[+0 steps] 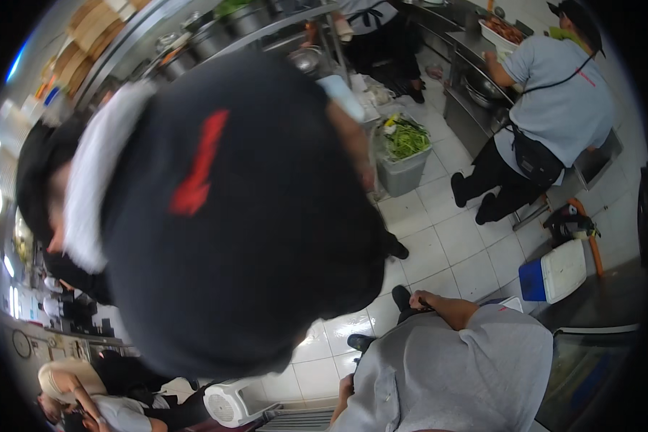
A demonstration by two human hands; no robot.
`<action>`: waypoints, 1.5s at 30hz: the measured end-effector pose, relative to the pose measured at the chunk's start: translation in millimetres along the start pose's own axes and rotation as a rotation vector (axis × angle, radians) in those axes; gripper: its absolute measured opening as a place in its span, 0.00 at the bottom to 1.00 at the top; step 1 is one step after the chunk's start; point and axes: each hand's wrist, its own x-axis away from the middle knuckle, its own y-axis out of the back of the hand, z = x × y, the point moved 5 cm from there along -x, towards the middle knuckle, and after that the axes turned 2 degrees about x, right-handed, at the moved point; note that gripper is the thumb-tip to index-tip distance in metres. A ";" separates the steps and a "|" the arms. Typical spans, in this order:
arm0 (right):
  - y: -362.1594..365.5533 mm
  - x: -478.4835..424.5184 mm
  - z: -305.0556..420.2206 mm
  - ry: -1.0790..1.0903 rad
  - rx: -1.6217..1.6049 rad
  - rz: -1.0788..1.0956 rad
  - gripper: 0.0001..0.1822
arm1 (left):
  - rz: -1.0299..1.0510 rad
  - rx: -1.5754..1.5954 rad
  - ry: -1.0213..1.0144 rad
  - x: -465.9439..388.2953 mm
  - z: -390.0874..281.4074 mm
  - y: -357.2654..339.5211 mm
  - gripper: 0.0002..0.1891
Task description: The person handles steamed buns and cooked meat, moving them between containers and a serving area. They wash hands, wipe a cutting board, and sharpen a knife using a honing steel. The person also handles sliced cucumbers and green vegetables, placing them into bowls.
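Note:
My left hand [347,384] hangs low beside my grey shirt [443,372], partly hidden by it; whether it holds anything cannot be told. Away from my body, my right hand [420,300] has curled fingers near a small dark thing, too unclear to name or to say if it is gripped. Below the hands are my dark shoes [359,342] on white floor tiles [318,378]. Close in front, a person in a black shirt [259,216] with a red mark fills much of the view, a white towel [105,173] around the neck.
A grey bin [405,175] of green vegetables stands on the tiles. Beyond it, a person in a grey shirt [561,97] leans at a steel counter [467,43]. A blue and white cooler box [564,271] is at right, a white fan-like unit [227,405] lower left, with more people beyond.

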 end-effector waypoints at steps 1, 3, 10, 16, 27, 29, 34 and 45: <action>10.6 -2.5 -7.7 0.006 -0.028 -0.021 0.13 | -0.035 -0.018 0.015 -8.0 -13.8 -0.9 0.13; 29.4 -0.7 -26.7 0.014 -0.116 -0.056 0.13 | 0.036 -0.176 0.069 -39.3 -16.5 -8.8 0.11; 113.6 32.5 -96.5 -0.042 -0.584 -0.286 0.14 | 0.201 -0.047 0.394 -199.0 -41.2 3.2 0.17; 115.1 44.4 -205.8 -0.105 -0.787 -0.506 0.11 | 0.119 0.022 0.451 -315.9 -126.5 7.8 0.17; 133.7 54.8 -195.5 -0.256 -0.421 -0.156 0.10 | 0.159 0.412 0.513 -389.6 -150.8 -15.5 0.18; 168.7 35.2 -189.4 -0.156 -0.472 -0.267 0.12 | 0.197 0.334 0.493 -398.6 -161.6 -5.8 0.18; 304.6 -6.5 -156.0 -0.012 -0.590 -0.369 0.09 | 0.202 0.315 0.401 -410.9 -112.8 10.0 0.19; 395.9 52.9 -385.3 0.211 -0.940 -0.911 0.20 | 0.387 0.535 0.777 -584.1 -172.2 30.5 0.31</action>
